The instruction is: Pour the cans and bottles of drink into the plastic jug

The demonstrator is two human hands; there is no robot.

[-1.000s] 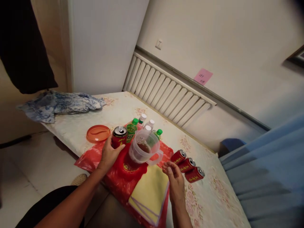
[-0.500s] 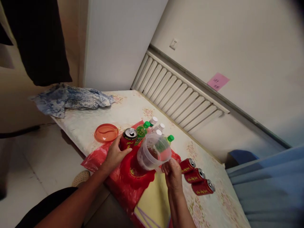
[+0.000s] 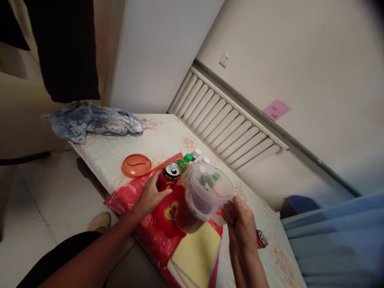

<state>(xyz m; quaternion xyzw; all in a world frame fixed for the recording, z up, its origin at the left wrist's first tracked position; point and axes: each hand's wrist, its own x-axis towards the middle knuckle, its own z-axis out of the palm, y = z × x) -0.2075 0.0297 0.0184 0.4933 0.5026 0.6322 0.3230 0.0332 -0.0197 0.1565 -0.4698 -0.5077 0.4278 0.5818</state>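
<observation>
My left hand is wrapped around a red drink can with an opened top. The can stands upright over a red plastic bag. My right hand grips the handle of a clear plastic pitcher, which has dark brown liquid low inside. The pitcher is raised above the bag and a folded yellow cloth. Behind the can and pitcher stand plastic bottles, one with a green cap and others with white caps; the pitcher partly hides them.
An orange-red lid lies on the flowered tablecloth left of the bottles. Another red can lies on its side, partly behind my right wrist. A blue-white cloth sits at the far left edge. A radiator runs along the wall.
My right hand has lifted the pitcher and brought it rightward, and now covers most of the lying cans. My left hand keeps its hold on the can, with only a slight shift.
</observation>
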